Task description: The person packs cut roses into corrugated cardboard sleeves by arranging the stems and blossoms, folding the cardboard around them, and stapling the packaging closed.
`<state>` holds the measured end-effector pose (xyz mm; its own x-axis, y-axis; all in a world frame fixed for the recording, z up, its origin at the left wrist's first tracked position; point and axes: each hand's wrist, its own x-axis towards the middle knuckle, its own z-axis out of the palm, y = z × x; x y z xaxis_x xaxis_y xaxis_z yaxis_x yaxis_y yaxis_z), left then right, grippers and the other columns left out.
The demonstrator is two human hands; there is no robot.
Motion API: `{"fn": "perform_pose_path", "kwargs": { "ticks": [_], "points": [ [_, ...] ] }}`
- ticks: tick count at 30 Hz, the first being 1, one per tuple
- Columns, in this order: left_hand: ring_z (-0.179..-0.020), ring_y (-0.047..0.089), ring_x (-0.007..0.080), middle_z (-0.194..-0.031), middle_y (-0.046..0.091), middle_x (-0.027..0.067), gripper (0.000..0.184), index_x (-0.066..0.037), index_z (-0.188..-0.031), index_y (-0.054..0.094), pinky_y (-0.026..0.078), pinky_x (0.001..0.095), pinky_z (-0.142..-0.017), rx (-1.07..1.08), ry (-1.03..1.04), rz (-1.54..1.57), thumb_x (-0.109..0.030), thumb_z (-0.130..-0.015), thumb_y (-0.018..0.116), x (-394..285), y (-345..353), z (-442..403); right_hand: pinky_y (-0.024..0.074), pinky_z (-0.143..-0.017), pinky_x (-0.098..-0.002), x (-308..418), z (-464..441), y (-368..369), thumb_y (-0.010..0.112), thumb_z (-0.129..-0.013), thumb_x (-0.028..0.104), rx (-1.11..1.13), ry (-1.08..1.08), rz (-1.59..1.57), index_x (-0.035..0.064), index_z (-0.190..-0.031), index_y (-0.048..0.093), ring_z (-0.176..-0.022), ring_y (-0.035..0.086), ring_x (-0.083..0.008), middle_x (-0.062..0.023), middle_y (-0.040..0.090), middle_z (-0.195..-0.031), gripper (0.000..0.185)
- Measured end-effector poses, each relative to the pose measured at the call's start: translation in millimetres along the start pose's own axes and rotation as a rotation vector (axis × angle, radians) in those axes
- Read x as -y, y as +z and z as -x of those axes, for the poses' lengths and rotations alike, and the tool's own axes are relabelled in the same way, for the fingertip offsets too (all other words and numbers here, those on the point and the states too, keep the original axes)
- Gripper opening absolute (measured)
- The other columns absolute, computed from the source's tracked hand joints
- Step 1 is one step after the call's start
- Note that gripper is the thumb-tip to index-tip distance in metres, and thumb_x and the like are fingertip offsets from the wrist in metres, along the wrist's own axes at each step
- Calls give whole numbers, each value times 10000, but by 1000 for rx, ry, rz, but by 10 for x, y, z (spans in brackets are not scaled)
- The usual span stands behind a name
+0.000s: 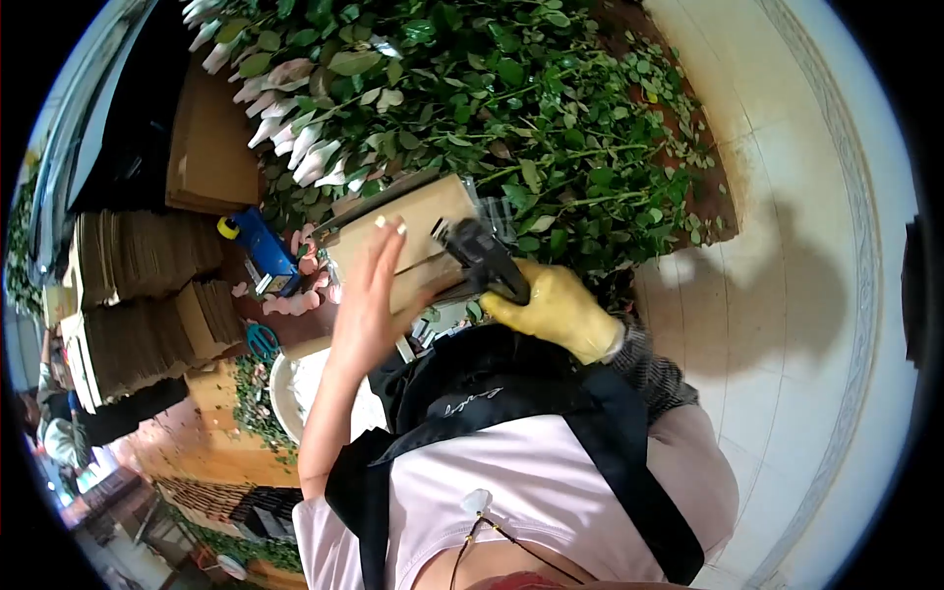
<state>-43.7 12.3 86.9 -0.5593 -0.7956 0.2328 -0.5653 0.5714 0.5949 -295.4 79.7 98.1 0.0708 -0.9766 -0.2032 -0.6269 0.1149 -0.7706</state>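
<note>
My right hand [560, 313], in a yellow glove, is wrapped round a black stapler [484, 258], held over the right end of a brown cardboard piece [379, 241]. My left hand [372, 285] is bare, raised over the cardboard's left part, with its fingers stretched out and slightly blurred. Nothing shows in it; whether it touches the cardboard I cannot tell. Beyond lies a large heap of leafy rose stems [492, 108], their pale pink, sleeve-like heads [305, 152] pointing left.
A blue tape dispenser [265, 251], fallen petals [295, 303] and teal scissors [263, 340] lie to the left. Stacks of cardboard [138, 315] stand farther left. A white bucket [288, 393] is beside my left forearm. Another person [64, 433] is at the far left. Tiled floor [747, 334] stretches right.
</note>
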Motion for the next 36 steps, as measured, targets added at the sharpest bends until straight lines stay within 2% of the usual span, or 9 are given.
{"fn": "perform_pose_path", "kwargs": {
  "ticks": [2, 7, 11, 14, 15, 20, 22, 34, 36],
  "points": [
    [-1411, 366, 424, -1538, 391, 192, 875, -47, -1480, 385, 347, 483, -1146, 48, -11, -132, -207, -750, 841, 206, 141, -156, 564, -674, -422, -55, 12, -242, 629, -896, 479, 74, 170, 548, 66, -1004, 678, -763, 717, -299, -154, 720, -823, 430],
    [-1471, 299, 378, -1576, 391, 112, 362, -142, -1112, 755, 210, 517, -1203, 172, -65, -72, -236, -765, 797, 428, 331, -63, 561, -712, -447, -390, -45, -368, 612, -906, 462, 284, 279, 764, 33, -978, 682, -773, 712, -327, -155, 716, -799, 441],
    [-1465, 311, 370, -1545, 435, 115, 326, -150, -1103, 761, 200, 505, -1206, 171, -78, -59, -227, -786, 771, 415, 297, -84, 554, -739, -472, -304, -299, -427, 601, -903, 477, 352, 73, 591, 19, -915, 653, -756, 689, -385, -199, 694, -767, 461],
    [-1459, 321, 364, -1533, 447, 112, 307, -156, -1096, 765, 209, 496, -1205, 166, -84, -90, -212, -794, 764, 391, 299, -89, 538, -729, -420, -579, -571, -504, 636, -893, 525, 739, 365, 62, -11, -949, 652, -729, 682, -331, -188, 683, -756, 539],
    [-1459, 321, 364, -1533, 447, 112, 307, -156, -1096, 765, 209, 496, -1205, 160, -90, -89, -212, -794, 764, 390, 301, -96, 522, -713, -379, -637, -607, -452, 693, -883, 489, 661, 138, 280, -29, -1002, 651, -735, 662, -270, -158, 678, -769, 533],
    [-1455, 328, 358, -1521, 459, 106, 282, -161, -1088, 768, 225, 485, -1201, 139, -84, -69, -193, -808, 758, 377, 290, -91, 522, -727, -362, -868, -617, -299, 707, -886, 383, 746, 216, -11, -25, -1069, 627, -766, 630, -216, -97, 682, -849, 454],
    [-1452, 331, 359, -1520, 458, 112, 274, -159, -1086, 767, 230, 486, -1198, 133, -79, -76, -195, -814, 756, 374, 287, -101, 521, -709, -362, -1016, -503, -79, 701, -886, 376, 598, 366, -395, -40, -1071, 611, -731, 626, -192, -93, 680, -835, 464],
    [-1337, 470, 302, -1461, 450, 188, 660, -56, -1434, 461, 216, 542, -1183, 90, 42, -378, -452, -930, 619, -28, 931, -755, 488, -919, -303, -664, 127, -624, 683, -922, 174, 228, 278, -282, -6, -1319, 560, -1034, 617, -160, -88, 676, -1158, 453],
    [-1163, 596, 359, -1138, 680, 211, 497, -47, -1408, 494, 311, 474, -1146, 382, 45, 188, -351, -1017, 529, -111, 1004, -845, 485, -941, -310, -705, 279, -687, 675, -929, 133, 33, 309, -448, 11, -1343, 553, -1055, 614, -157, -79, 666, -1200, 449]
  ]
}}
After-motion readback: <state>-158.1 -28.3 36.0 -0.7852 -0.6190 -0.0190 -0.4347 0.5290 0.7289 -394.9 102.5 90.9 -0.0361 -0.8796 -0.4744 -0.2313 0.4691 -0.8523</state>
